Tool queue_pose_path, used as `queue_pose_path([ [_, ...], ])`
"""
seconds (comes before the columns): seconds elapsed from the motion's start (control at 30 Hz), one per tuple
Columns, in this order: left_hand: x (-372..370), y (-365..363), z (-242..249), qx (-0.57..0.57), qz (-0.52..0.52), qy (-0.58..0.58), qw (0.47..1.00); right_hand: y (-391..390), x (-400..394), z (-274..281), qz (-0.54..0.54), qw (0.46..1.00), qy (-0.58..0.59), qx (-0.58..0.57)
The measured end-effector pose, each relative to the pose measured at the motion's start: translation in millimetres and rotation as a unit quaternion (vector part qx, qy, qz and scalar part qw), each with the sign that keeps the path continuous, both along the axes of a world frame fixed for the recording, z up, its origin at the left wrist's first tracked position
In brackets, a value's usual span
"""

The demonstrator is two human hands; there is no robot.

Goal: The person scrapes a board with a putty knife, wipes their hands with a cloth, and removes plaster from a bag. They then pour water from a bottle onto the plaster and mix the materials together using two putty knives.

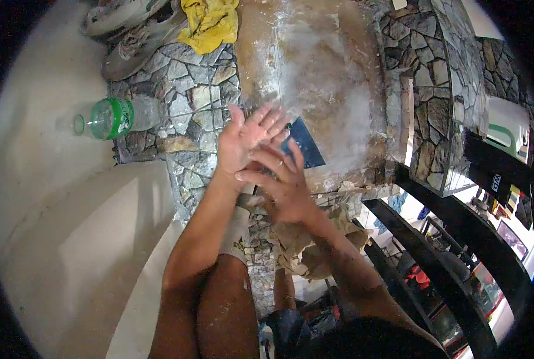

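Left hand [247,143] open, palm up; right hand's [288,190] grip loose, fingers splayed across it! Dark, straight-edged sheet [307,145] lies beyond, partly hidden, on the brown, chalk-smeared board [323,66].

Here's the broad board [344,78], brown and worn, its face clouded with powdery white smears, looking dry and patchy! On it, a dark blue sheet [310,148], flat and mostly matt, flecked with pale specks; paper or plastic, it's impossible to call. Over to the bottle [146,112]: clear, glossy plastic, wrapped in a shiny green label [122,116]. Up top, the yellow cloth [210,25], soft and heavily wrinkled. The ledge [189,99] wears a stone-look pattern, with a slight sheen. Lower down, brown paper [320,248], crumpled and matt. And the pale wall [45,197], smooth but scuffed!
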State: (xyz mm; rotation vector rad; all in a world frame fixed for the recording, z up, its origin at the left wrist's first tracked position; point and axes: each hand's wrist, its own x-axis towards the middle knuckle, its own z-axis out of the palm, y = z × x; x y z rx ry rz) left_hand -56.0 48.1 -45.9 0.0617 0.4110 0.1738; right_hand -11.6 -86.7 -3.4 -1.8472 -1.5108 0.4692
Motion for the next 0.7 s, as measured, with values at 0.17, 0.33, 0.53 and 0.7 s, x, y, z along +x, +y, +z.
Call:
queue_pose_path([
  [0.17,-0.3,-2.1,-4.2,0.03,0.007,0.017,0.999,2.1,-0.4,-11.5,-0.06,0.998,0.002,-0.022],
  [0.33,-8.8,13.1,-5.6,0.116,0.067,0.116,0.984,-3.9,-29.0,13.4,0.157,0.902,0.4,0.029],
  [0.53,-21.0,19.0,-10.1,0.166,0.066,0.263,0.948,-1.8,-22.7,-1.8,0.0,0.445,0.886,0.133],
  [0.7,-30.6,17.6,-12.6,0.168,0.063,0.291,0.94,6.0,-33.3,-3.9,-0.001,0.389,0.908,0.156],
])
